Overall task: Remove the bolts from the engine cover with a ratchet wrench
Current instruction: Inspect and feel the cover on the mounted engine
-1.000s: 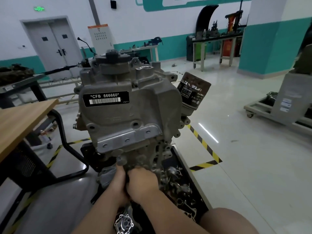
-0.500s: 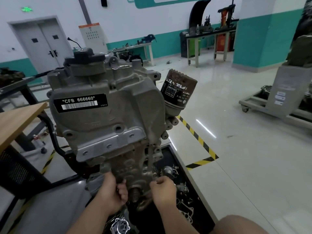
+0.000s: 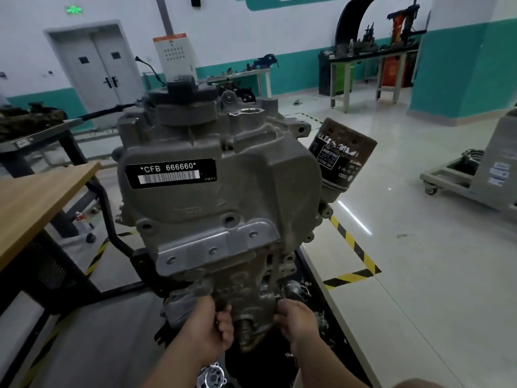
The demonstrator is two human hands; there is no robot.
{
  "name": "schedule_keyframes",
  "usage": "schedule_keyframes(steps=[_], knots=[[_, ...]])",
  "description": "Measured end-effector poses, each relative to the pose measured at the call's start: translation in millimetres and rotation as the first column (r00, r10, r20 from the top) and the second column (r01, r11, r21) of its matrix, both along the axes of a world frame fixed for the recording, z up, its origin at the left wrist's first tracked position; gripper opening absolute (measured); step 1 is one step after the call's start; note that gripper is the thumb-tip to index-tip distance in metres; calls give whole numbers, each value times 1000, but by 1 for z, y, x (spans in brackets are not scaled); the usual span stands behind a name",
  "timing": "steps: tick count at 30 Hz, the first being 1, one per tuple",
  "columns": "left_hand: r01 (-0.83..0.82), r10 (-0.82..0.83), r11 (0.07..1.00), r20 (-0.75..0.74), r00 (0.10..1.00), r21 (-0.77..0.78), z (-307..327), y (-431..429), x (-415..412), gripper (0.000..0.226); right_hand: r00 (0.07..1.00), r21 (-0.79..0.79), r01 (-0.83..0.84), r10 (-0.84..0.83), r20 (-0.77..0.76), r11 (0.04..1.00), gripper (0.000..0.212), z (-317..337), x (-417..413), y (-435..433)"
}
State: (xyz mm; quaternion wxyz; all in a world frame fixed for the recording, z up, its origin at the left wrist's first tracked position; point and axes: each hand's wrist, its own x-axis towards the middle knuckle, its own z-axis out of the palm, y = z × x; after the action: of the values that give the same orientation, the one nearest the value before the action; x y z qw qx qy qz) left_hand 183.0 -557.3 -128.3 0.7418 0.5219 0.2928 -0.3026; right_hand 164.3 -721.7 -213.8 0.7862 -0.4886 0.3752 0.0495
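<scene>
A grey engine (image 3: 212, 197) stands upright on a stand, with a black label reading CFB 666660 on its upper cover. Lower down is the darker engine cover (image 3: 246, 292) with a shaft end (image 3: 246, 329) poking out at its bottom. My left hand (image 3: 212, 329) grips the cover's lower left edge, fingers curled round it. My right hand (image 3: 296, 320) grips the lower right edge. No ratchet wrench is in view. Bolts at my fingers are hidden.
A rusty black oil filter (image 3: 341, 158) sticks out on the engine's right. A black tray (image 3: 330, 317) with loose metal parts lies under the engine. A wooden table (image 3: 36, 197) stands at left. A grey wheeled stand (image 3: 475, 175) is at right; glossy floor with hazard tape between.
My hands, together at the cover's middle a second ago, have spread apart to its left and right lower edges. The view has shifted slightly.
</scene>
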Motion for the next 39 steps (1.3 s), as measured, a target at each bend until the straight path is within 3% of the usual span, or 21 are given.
schedule_keyframes(steps=[5, 9, 12, 16, 25, 32, 39], knots=[[25, -25, 1000, 12, 1000, -1, 0, 0, 0, 57, 999, -127, -33, 34, 6, 991, 21, -6, -4, 1], [41, -41, 999, -3, 999, -8, 1, 2, 1, 64, 985, -312, -150, 170, 39, 938, 26, -7, -5, -5], [45, -45, 999, -19, 999, -16, 3, 3, 1, 63, 950, -539, -263, 314, 1, 800, 21, -8, -2, -10], [48, -49, 999, -34, 998, -18, 4, 4, 0, 62, 894, -726, -374, 432, -118, 576, 28, -13, 1, -11], [63, -63, 998, -22, 998, -23, 5, 5, 3, 59, 874, -811, -368, 466, -135, 454, 17, -23, 1, -8], [62, -62, 998, -17, 998, -32, 3, 5, 2, 63, 844, -904, -347, 503, -184, 252, 20, -23, -4, -12], [62, -62, 998, -2, 998, -31, 2, 4, 2, 64, 859, -919, -295, 494, -136, 261, 16, -21, -6, -9]])
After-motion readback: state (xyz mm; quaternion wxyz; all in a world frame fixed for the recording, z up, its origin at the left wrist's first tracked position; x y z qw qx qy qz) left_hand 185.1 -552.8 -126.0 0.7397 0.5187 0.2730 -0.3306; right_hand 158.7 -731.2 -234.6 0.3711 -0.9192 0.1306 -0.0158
